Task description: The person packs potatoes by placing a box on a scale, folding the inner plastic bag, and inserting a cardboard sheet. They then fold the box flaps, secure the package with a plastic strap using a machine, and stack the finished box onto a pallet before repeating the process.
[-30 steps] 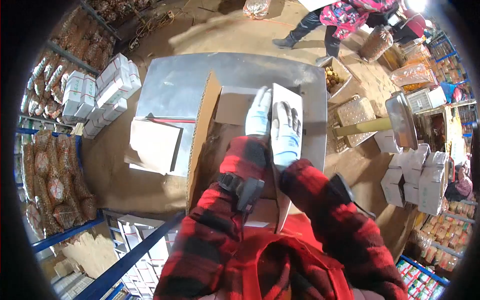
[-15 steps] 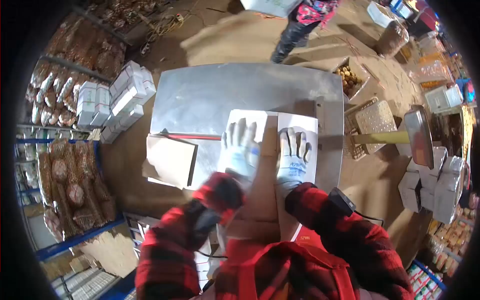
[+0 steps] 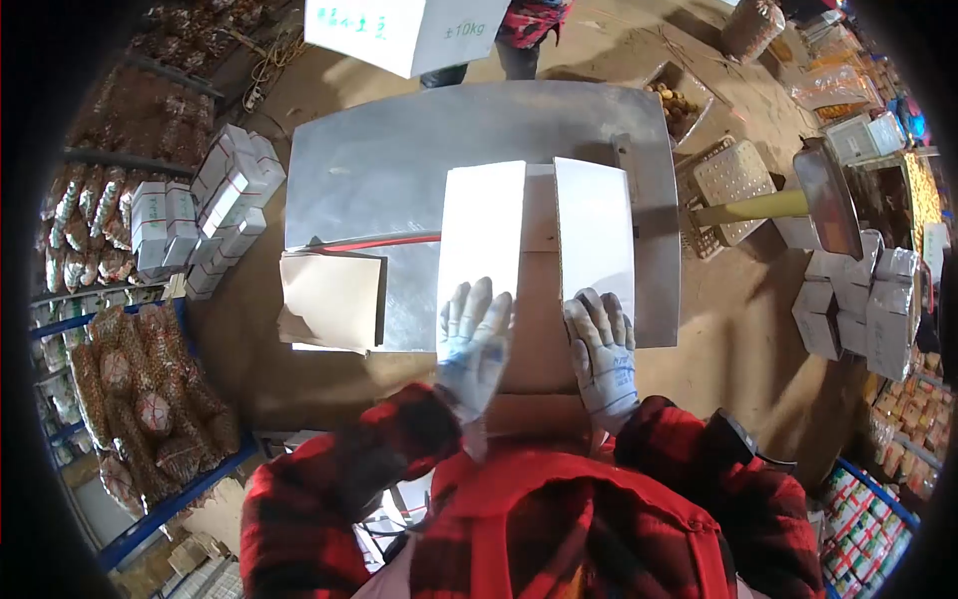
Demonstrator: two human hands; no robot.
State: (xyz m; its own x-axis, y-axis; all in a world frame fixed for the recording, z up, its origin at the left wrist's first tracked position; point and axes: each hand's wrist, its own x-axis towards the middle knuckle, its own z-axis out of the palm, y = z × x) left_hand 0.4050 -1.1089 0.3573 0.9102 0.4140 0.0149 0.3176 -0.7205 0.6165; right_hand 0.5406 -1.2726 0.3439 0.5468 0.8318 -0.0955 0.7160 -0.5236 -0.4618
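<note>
On the metal table lies a cardboard carton with two long white flaps, the left flap (image 3: pixel 483 225) and the right flap (image 3: pixel 593 222). Brown cardboard (image 3: pixel 539 265) shows in the gap between them. My left hand (image 3: pixel 473 339), in a pale work glove, rests with fingers stretched out on the near part of the left flap. My right hand (image 3: pixel 603 349), gloved too, lies flat with its fingers out on the near end of the right flap. Neither hand is wrapped round anything. The carton's near end is partly hidden by my hands and red apron.
The metal table (image 3: pixel 369 150) holds a stack of brown cardboard sheets (image 3: pixel 329 299) and a red strap (image 3: pixel 384 241). Beyond it a person carries a white box (image 3: pixel 409 35). Tied white boxes (image 3: pixel 235 180) stand left; a yellow-handled platform scale (image 3: pixel 828 200) and crates (image 3: pixel 733 180) stand right.
Both my hands have slid back along the flaps toward my body, baring the flaps' far parts. The person across the table has moved left, and more of their white box shows.
</note>
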